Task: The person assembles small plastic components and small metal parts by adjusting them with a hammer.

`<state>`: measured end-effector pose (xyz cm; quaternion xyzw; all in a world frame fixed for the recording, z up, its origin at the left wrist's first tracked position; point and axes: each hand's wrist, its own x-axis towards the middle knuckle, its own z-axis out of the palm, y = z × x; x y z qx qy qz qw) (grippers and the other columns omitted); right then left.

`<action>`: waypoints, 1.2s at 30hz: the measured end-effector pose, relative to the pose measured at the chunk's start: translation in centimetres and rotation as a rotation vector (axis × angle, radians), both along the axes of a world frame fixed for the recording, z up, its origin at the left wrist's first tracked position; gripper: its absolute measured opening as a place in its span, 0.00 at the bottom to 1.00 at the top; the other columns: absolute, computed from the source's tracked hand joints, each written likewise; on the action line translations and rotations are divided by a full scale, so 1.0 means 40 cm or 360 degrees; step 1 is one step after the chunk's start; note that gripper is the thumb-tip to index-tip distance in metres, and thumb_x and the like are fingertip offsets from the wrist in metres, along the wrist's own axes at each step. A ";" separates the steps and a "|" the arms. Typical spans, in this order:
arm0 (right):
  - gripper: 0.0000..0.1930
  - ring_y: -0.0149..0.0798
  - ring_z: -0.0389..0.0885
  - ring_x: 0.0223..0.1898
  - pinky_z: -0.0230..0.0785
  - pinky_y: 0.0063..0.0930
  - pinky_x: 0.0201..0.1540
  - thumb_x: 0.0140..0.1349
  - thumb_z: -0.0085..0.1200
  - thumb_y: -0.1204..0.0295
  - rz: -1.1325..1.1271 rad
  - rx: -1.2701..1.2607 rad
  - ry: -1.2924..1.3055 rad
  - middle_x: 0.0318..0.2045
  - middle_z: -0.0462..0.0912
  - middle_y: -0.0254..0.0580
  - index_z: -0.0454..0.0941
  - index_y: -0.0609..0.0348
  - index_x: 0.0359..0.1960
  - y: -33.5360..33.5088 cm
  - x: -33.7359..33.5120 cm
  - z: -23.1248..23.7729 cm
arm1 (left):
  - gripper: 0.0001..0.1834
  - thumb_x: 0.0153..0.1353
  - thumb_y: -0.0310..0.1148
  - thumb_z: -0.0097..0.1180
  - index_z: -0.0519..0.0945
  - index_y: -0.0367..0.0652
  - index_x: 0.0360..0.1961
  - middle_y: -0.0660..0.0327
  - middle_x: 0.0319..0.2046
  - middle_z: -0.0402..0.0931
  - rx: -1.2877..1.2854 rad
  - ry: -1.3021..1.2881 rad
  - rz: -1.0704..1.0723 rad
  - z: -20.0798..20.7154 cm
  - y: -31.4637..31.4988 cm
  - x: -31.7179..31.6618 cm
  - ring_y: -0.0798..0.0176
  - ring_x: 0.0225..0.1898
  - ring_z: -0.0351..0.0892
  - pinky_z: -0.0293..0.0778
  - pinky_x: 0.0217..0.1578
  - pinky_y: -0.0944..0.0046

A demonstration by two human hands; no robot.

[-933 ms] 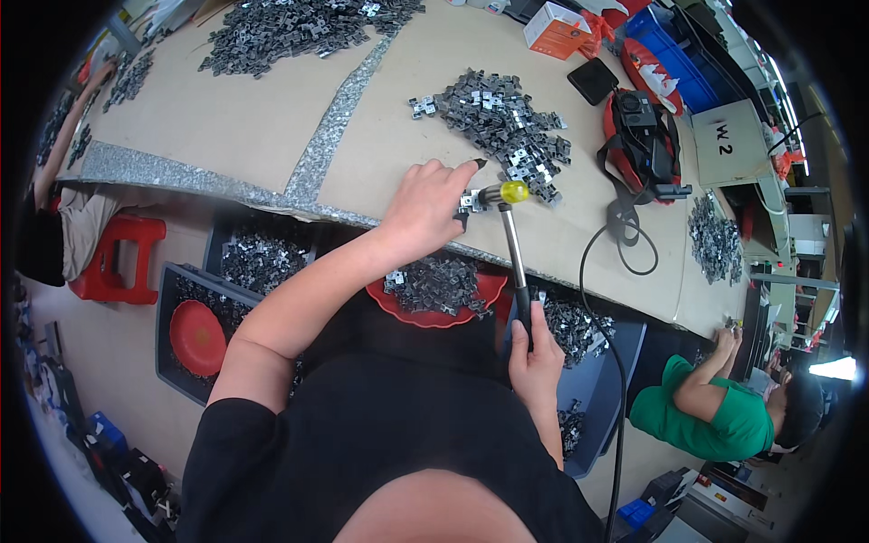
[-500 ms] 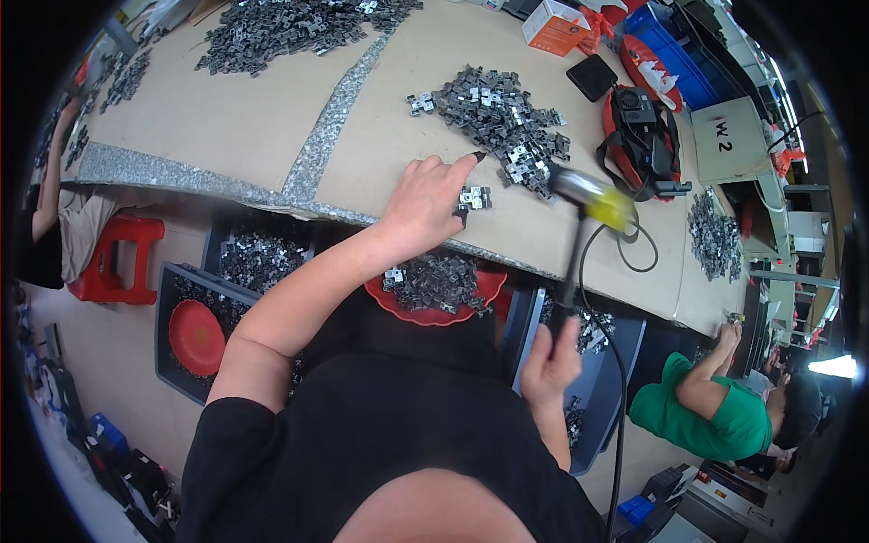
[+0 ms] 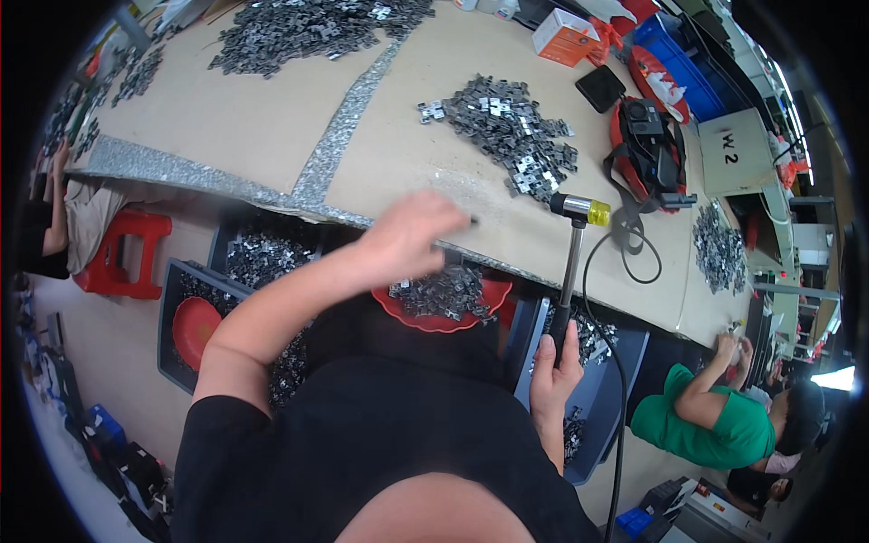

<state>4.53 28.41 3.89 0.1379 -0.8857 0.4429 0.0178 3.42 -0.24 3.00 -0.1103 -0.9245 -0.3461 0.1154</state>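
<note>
My right hand (image 3: pixel 554 376) grips the dark handle of a hammer (image 3: pixel 570 267). Its head, metal at one end and clear yellow at the other, is raised near the table's front edge. Smeared by motion, my left hand (image 3: pixel 412 237) is at the table edge above a red scalloped dish (image 3: pixel 439 326) full of small metal pieces (image 3: pixel 444 294). Dark covering shows at a left fingertip, but whether those fingers hold anything is unclear. Beyond the hands, a pile of small metal pieces (image 3: pixel 507 127) lies on the tan tabletop (image 3: pixel 380 136).
Grey bins with metal pieces stand below the table, one at left (image 3: pixel 170 339) and one at right (image 3: pixel 615 398). A black cable (image 3: pixel 621 380) runs past the hammer. A red basket with a black device (image 3: pixel 644 149) sits at right. A person in green (image 3: pixel 697 416) works farther right.
My left hand has drawn back and left from the tabletop to above the red dish. The metal piece beside it no longer shows on the table. The hammer, blurred before, is now sharp.
</note>
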 end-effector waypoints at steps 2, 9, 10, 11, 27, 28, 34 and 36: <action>0.19 0.26 0.70 0.18 0.64 0.18 0.22 0.58 0.49 0.77 0.0009 -0.0021 -0.0015 0.19 0.75 0.41 0.66 0.72 0.50 -0.006 0.003 -0.011 | 0.27 0.39 0.24 0.57 0.71 0.37 0.46 0.53 0.37 0.71 0.0042 0.0098 0.0415 -0.019 -0.055 -0.072 0.51 0.44 0.68 0.65 0.46 0.57; 0.20 0.22 0.68 0.19 0.63 0.16 0.23 0.59 0.48 0.76 0.0247 0.0084 0.0196 0.20 0.74 0.33 0.65 0.67 0.54 -0.006 0.000 -0.053 | 0.28 0.41 0.23 0.54 0.67 0.36 0.48 0.50 0.33 0.73 0.0104 0.0159 0.0758 -0.054 -0.188 -0.204 0.47 0.45 0.68 0.66 0.47 0.55; 0.20 0.22 0.68 0.19 0.63 0.16 0.23 0.59 0.48 0.76 0.0242 0.0084 0.0195 0.20 0.74 0.33 0.65 0.67 0.54 -0.003 0.001 -0.057 | 0.28 0.41 0.22 0.54 0.66 0.36 0.48 0.50 0.33 0.73 0.0135 0.0055 0.0750 -0.048 -0.186 -0.194 0.46 0.44 0.68 0.66 0.46 0.55; 0.20 0.22 0.69 0.19 0.63 0.16 0.22 0.59 0.49 0.75 0.0246 0.0070 0.0186 0.19 0.74 0.34 0.65 0.67 0.53 -0.005 0.002 -0.053 | 0.28 0.40 0.22 0.54 0.66 0.35 0.48 0.50 0.33 0.73 0.0167 -0.0052 0.0738 -0.036 -0.175 -0.182 0.46 0.43 0.68 0.67 0.45 0.54; 0.18 0.48 0.78 0.20 0.69 0.35 0.22 0.58 0.50 0.71 0.0319 0.0701 0.0192 0.24 0.77 0.52 0.69 0.62 0.49 -0.064 -0.012 0.015 | 0.40 0.35 0.22 0.58 0.59 0.33 0.54 0.50 0.35 0.70 -0.0062 -0.0093 0.0327 0.001 0.050 -0.083 0.49 0.41 0.66 0.64 0.45 0.56; 0.18 0.48 0.78 0.20 0.69 0.35 0.22 0.58 0.50 0.71 0.0316 0.0707 0.0189 0.24 0.77 0.52 0.69 0.62 0.49 -0.064 -0.011 0.017 | 0.40 0.35 0.22 0.58 0.59 0.33 0.54 0.50 0.35 0.70 -0.0057 -0.0095 0.0323 -0.004 0.050 -0.085 0.49 0.41 0.66 0.64 0.45 0.56; 0.18 0.43 0.77 0.20 0.68 0.27 0.25 0.56 0.51 0.78 0.0295 0.0246 0.0644 0.23 0.78 0.48 0.67 0.73 0.48 -0.043 -0.010 0.043 | 0.40 0.35 0.22 0.57 0.58 0.31 0.54 0.49 0.33 0.70 -0.0033 -0.0103 0.0336 0.004 0.051 -0.082 0.49 0.40 0.66 0.64 0.44 0.55; 0.17 0.43 0.78 0.22 0.69 0.28 0.26 0.57 0.49 0.77 0.0212 0.0120 0.0685 0.24 0.79 0.49 0.68 0.70 0.48 -0.036 -0.005 0.035 | 0.40 0.35 0.22 0.57 0.58 0.31 0.55 0.49 0.33 0.70 -0.0052 -0.0100 0.0330 0.006 0.050 -0.086 0.48 0.40 0.66 0.64 0.44 0.55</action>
